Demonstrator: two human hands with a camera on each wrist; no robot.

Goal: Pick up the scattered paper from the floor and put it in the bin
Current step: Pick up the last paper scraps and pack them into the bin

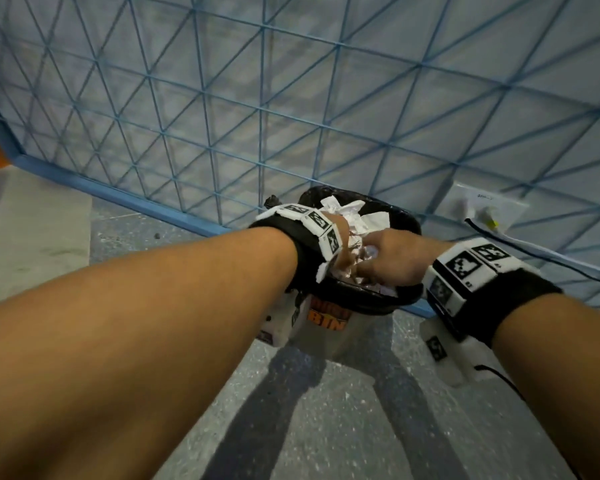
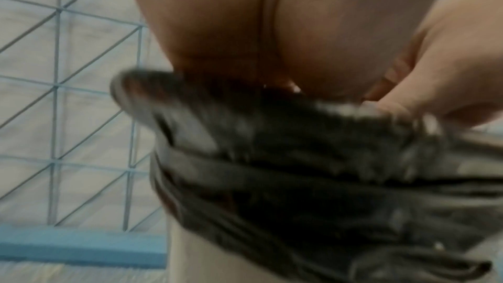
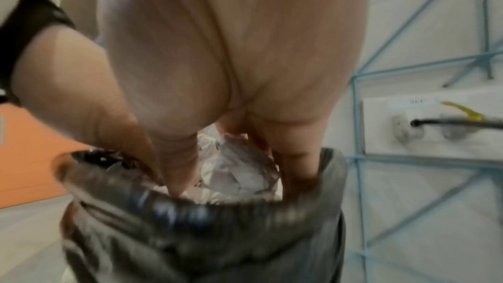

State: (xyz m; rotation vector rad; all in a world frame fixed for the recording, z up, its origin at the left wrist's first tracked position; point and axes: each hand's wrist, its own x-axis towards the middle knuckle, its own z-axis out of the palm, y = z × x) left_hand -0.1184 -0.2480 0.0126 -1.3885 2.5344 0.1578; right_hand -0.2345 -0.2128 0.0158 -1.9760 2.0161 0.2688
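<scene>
Both bare forearms reach forward and downward, converging, each wrist wrapped in a black band with white marker blocks. The left hand [image 1: 343, 251] and the right hand [image 1: 399, 258] meet, palms turned inward, fingers pointing down and pressed into crumpled white paper [image 1: 354, 216].

Speckled grey floor [image 1: 326, 427] carries the white bin [image 1: 329, 332]
</scene>
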